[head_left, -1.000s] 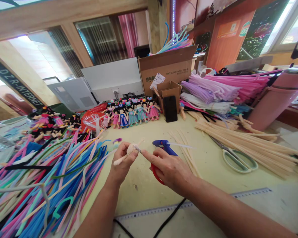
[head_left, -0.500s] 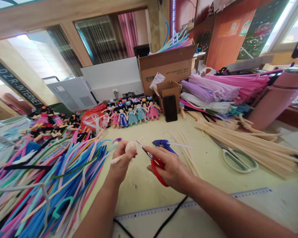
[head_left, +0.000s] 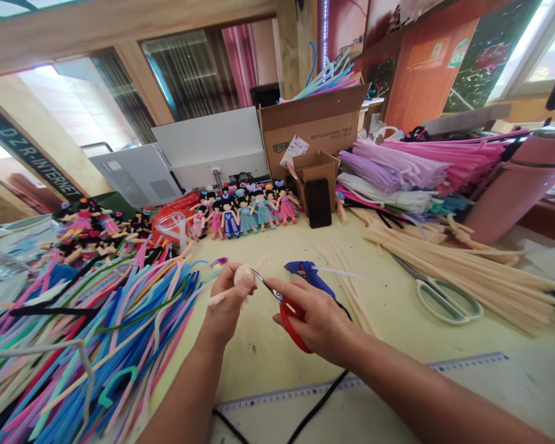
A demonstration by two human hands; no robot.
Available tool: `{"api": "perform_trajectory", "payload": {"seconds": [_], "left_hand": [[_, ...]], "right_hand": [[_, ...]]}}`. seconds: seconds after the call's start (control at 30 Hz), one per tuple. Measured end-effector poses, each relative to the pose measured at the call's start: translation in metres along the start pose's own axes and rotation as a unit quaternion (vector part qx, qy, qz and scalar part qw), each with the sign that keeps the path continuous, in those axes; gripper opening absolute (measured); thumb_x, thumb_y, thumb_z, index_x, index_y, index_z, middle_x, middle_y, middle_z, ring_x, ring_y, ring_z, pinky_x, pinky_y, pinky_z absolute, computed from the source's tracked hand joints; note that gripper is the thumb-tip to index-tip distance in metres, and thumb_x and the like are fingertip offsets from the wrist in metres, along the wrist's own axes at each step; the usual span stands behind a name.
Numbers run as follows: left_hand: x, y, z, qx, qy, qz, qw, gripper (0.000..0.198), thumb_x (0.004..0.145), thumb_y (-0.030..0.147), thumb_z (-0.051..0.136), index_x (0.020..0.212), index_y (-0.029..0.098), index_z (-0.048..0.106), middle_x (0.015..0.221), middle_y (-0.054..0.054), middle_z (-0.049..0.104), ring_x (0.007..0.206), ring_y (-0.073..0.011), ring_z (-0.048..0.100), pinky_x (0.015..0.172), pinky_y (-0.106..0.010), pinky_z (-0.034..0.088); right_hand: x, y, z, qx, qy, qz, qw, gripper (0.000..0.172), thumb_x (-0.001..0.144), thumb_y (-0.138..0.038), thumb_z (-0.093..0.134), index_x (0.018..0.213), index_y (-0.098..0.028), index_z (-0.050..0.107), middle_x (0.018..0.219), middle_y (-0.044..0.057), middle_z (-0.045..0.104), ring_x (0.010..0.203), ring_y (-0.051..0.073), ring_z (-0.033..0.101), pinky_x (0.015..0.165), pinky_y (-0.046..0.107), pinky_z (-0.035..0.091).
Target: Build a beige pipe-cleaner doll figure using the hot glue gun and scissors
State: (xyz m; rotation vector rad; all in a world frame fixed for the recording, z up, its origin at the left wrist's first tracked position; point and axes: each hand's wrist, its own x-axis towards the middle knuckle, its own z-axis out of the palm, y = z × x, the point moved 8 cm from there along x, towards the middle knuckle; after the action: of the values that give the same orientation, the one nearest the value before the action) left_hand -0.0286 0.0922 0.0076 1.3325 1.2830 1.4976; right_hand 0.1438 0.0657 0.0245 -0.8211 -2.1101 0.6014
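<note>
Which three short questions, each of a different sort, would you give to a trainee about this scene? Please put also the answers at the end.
1. Open question: What does the right hand hold?
2. True or false: In the picture, the black phone is to the right of the row of small dolls.
3. Fill in the shape: The left hand holds a small, pale, ____ piece.

Key:
1. A pair of red-handled scissors.
2. True.
3. Round.
</note>
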Motion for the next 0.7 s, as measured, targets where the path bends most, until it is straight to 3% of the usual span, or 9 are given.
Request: {"api": "perform_trajectory", "payload": {"seconds": [0.43, 0.7], "left_hand": [[-0.0019, 0.0043, 0.0028, -0.015, -0.013, 0.004, 1.000, 0.027, 0.070, 0.040, 0.072, 0.078, 0.021, 0.055, 0.065, 0.002, 0.060, 0.061, -0.0133, 0.051, 0.059, -0.025, 0.040], [-0.0014, 0.0030, 0.0030, -0.008, -0.064, 0.002, 0.998, 0.026, 0.071, 0.039, 0.072, 0.081, 0.021, 0.057, 0.065, 0.003, 0.059, 0.061, -0.0125, 0.049, 0.060, -0.025, 0.040]], "right_hand": [[0.0019, 0.0003, 0.0016, 0.030, -0.024, 0.020, 0.999, 0.059, 0.082, -0.016, 0.068, 0.138, -0.029, 0.057, 0.088, 0.001, 0.063, 0.074, 0.015, 0.056, 0.073, 0.028, 0.049], [0.0040, 0.0057, -0.0024, 0.097, -0.069, 0.051, 0.992, 0.056, 0.077, -0.015, 0.067, 0.132, -0.026, 0.063, 0.082, -0.002, 0.063, 0.067, 0.012, 0.052, 0.068, 0.027, 0.047]]}}
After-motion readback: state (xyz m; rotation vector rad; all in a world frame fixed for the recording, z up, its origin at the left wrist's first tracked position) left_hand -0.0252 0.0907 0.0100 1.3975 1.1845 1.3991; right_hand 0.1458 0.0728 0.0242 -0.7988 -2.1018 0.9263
